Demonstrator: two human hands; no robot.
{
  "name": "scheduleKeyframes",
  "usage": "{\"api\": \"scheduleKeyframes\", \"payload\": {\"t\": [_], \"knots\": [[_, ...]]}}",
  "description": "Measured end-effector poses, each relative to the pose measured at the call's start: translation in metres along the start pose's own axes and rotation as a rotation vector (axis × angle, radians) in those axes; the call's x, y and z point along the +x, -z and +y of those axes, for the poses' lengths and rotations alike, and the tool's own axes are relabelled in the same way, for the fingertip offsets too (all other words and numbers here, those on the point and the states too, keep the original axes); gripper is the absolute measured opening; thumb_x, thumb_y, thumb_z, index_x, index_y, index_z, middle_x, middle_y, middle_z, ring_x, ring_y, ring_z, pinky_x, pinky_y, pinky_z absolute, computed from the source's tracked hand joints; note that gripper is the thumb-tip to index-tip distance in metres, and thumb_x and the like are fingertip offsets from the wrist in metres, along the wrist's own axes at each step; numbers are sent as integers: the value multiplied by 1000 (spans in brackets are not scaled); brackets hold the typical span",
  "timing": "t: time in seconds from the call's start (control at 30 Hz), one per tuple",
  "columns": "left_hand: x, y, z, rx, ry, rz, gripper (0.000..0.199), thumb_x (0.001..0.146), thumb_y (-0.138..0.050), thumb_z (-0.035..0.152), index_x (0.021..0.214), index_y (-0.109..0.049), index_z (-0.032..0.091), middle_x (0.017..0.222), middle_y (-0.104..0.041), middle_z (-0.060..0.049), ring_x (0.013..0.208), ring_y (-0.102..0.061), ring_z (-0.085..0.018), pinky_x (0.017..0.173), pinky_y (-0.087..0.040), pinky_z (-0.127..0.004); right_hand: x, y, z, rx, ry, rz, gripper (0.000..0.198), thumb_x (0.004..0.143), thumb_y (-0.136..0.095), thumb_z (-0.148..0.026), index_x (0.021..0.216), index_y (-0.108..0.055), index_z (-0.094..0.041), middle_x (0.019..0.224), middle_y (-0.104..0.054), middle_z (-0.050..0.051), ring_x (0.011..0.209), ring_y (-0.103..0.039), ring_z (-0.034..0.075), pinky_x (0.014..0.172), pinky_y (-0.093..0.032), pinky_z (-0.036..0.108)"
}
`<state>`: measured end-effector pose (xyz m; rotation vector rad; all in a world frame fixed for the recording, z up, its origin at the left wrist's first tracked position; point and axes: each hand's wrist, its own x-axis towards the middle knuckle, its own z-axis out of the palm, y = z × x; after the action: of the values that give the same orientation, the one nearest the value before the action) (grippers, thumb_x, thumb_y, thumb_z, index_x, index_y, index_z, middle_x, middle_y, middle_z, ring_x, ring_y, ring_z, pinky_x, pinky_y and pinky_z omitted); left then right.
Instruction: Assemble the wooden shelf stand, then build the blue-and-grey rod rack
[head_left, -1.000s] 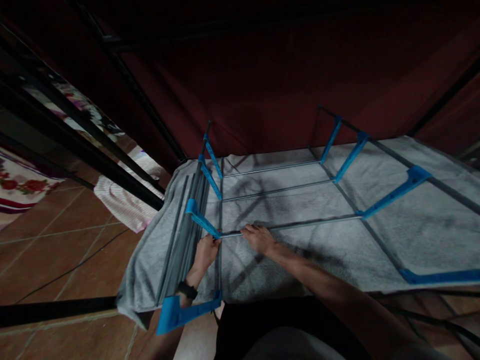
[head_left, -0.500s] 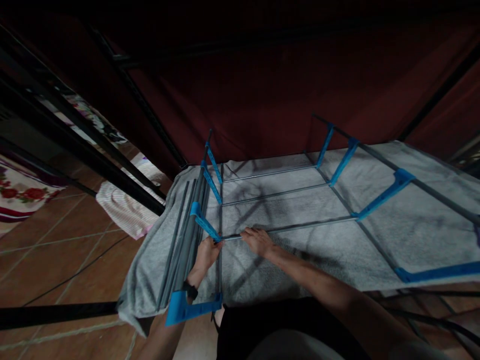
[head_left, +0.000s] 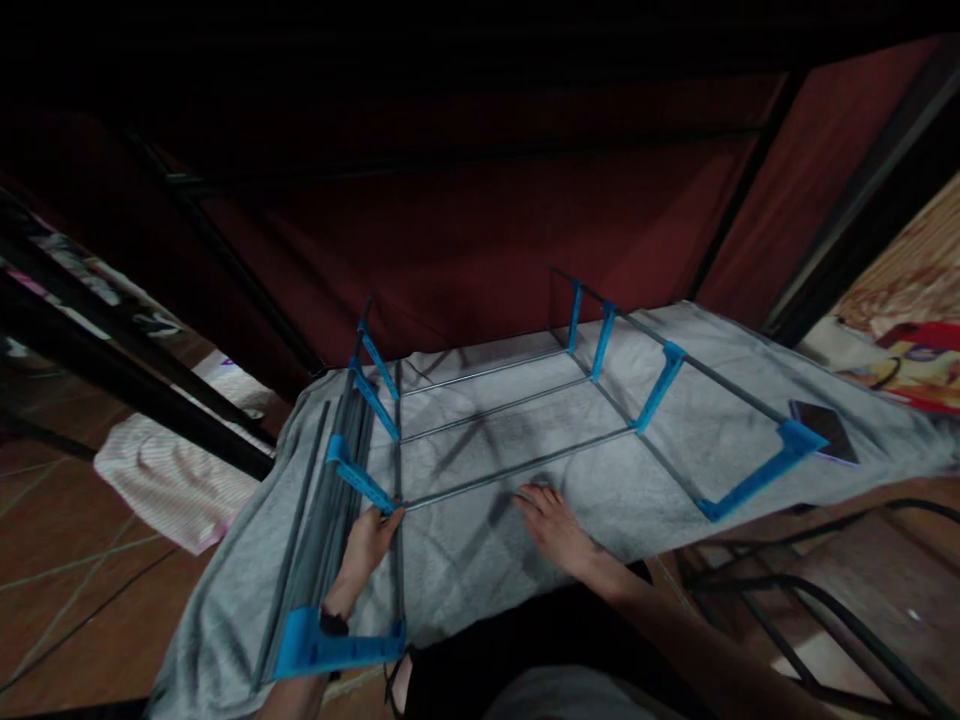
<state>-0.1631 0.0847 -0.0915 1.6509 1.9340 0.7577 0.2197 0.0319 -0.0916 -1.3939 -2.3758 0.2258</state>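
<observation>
A rack frame of grey tubes and blue plastic brackets lies across a grey blanket (head_left: 465,545). My left hand (head_left: 365,548) is closed on the lower end of a blue bracket (head_left: 361,485), where it meets the front grey crossbar (head_left: 517,467). A dark band circles the left wrist. My right hand (head_left: 551,522) is just in front of the crossbar, apart from it, low over the blanket, with fingers spread and nothing held. Several loose grey tubes (head_left: 296,540) lie to the left of the frame. Another blue bracket (head_left: 765,475) joins the tubes at the right front.
A phone (head_left: 825,430) lies on the blanket at the right. Behind stands a dark red panel (head_left: 480,270) with dark bars. Striped cloth (head_left: 176,475) is on the tiled floor at left; a dark metal chair frame (head_left: 810,590) is at right front.
My right hand has let go of the crossbar and drawn back toward me. My left hand stays at the bracket end. The view has turned right, bringing the phone into sight.
</observation>
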Motion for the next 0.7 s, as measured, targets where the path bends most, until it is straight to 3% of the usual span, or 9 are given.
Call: {"api": "scheduleKeyframes", "payload": {"t": [0.13, 0.23, 0.4, 0.5, 0.6, 0.7], "knots": [[-5, -1, -6, -44, -6, 12, 41, 66, -63, 62, 75, -64, 22, 86, -77, -12, 89, -73, -35, 83, -58, -42, -58, 8, 58, -56, -175, 89, 45, 96, -44, -16, 139, -54, -23, 139, -54, 13, 129, -49, 27, 105, -43, 45], [-7, -2, -1, -78, 1, 39, 50, 60, -63, 71, 77, -66, 24, 87, -77, -11, 93, -72, -36, 85, -58, -43, -77, 17, 95, -107, -325, 130, 44, 97, -41, -22, 140, -53, -23, 142, -52, 13, 131, -47, 27, 106, -42, 44], [2, -3, -1, -89, 4, 92, 59, 55, -62, 78, 78, -66, 24, 86, -76, -10, 96, -71, -37, 89, -57, -45, -66, 46, 144, -299, -713, 246, 52, 93, -43, -24, 144, -45, -11, 142, -48, 20, 130, -46, 32, 106, -40, 46], [7, -5, -9, -68, -14, 86, 58, 54, -63, 77, 78, -65, 24, 87, -76, -10, 95, -71, -37, 88, -57, -45, -58, 59, 168, -366, -925, 189, 49, 93, -45, -25, 138, -48, -6, 129, -56, 24, 116, -56, 34, 98, -45, 45], [9, -7, -13, -73, -13, 88, 54, 57, -62, 73, 79, -64, 24, 89, -76, -12, 95, -71, -37, 89, -57, -46, -53, 66, 188, -340, -988, 93, 38, 94, -43, -22, 126, -57, -7, 113, -62, 22, 102, -62, 30, 89, -47, 40], [7, -5, -5, -76, 12, 93, 51, 59, -60, 68, 81, -66, 22, 90, -76, -13, 97, -70, -37, 93, -55, -47, -52, 71, 204, -271, -950, 83, 30, 93, -42, -16, 115, -60, -8, 108, -63, 20, 98, -63, 26, 88, -46, 34]]}}
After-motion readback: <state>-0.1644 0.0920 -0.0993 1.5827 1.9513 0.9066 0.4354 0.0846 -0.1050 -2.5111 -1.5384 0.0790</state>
